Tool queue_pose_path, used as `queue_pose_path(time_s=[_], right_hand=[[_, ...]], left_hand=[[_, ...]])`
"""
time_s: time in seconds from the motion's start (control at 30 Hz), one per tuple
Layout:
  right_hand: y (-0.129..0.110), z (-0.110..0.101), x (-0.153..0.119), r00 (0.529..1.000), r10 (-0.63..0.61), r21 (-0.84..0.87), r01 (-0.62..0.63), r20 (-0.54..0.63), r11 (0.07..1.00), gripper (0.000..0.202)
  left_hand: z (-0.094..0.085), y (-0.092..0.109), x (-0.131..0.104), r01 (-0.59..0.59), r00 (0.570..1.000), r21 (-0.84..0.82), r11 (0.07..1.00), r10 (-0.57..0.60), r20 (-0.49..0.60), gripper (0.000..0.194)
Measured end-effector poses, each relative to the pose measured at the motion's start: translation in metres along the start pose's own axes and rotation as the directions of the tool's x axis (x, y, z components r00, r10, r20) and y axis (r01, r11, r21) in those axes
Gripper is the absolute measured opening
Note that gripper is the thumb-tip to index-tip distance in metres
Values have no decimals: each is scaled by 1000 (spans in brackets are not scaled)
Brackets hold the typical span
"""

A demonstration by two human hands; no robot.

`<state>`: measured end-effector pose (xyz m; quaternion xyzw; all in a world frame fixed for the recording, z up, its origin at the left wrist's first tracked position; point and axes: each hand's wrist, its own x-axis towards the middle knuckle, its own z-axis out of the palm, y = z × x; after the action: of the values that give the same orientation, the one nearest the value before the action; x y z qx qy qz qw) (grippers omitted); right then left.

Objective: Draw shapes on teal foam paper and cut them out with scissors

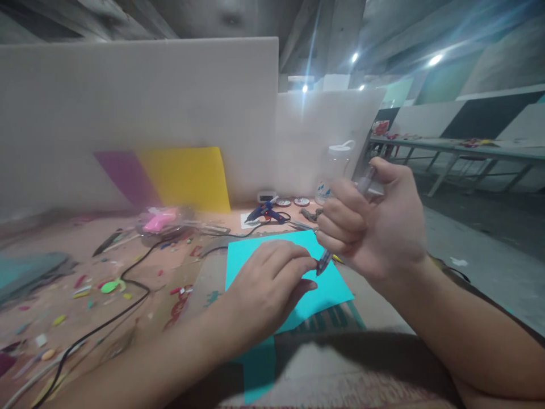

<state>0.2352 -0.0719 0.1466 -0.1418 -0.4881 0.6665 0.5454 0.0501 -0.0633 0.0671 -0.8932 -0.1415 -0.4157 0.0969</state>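
A narrow turquoise strip (260,372) lies on this side of the left hand (272,278), over printed cardboard (315,372). The left hand rests above a turquoise sheet (336,284), palm down with fingers bent; whether its fingertips grip anything I cannot tell. The right hand (378,221), raised to the right of the left one, is clenched around a pen (325,262), its thumb at the upper end. The pen slants downward, its lower tip at the left hand's fingertips.

Left of the left hand, a black cable (142,287) curves across the desk (55,230) among small coloured scraps and a bright green piece (111,286). Farther beyond that hand, to its left, sits a pink object (159,220) in clear wrapping. Straight beyond it is a blue glue gun (259,212), with two round discs (302,201) just behind.

A clear bottle (336,165) with a white lid stands behind the right hand. Past the left hand, purple (128,176) and yellow sheets (187,176) lean against a white panel (140,91). Farthest, beyond the right hand, is another long table (489,150).
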Motion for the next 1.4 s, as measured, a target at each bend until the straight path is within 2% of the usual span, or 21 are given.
queue_pose_path(time_s=[0.17,0.43,1.4], right_hand=[[2,1,0,1000,-10,12,10,4,1000,62],[3,-4,3,997,7,3,-7,80,1000,62],[5,-5,5,992,1,-12,1,128,1000,64]], left_hand=[[-3,-2,2,-16,1000,17,1000,16,-2,10],[-4,-4,2,-36,999,28,999,36,-1,8],[-5,-3,5,-38,999,59,998,36,21,6]])
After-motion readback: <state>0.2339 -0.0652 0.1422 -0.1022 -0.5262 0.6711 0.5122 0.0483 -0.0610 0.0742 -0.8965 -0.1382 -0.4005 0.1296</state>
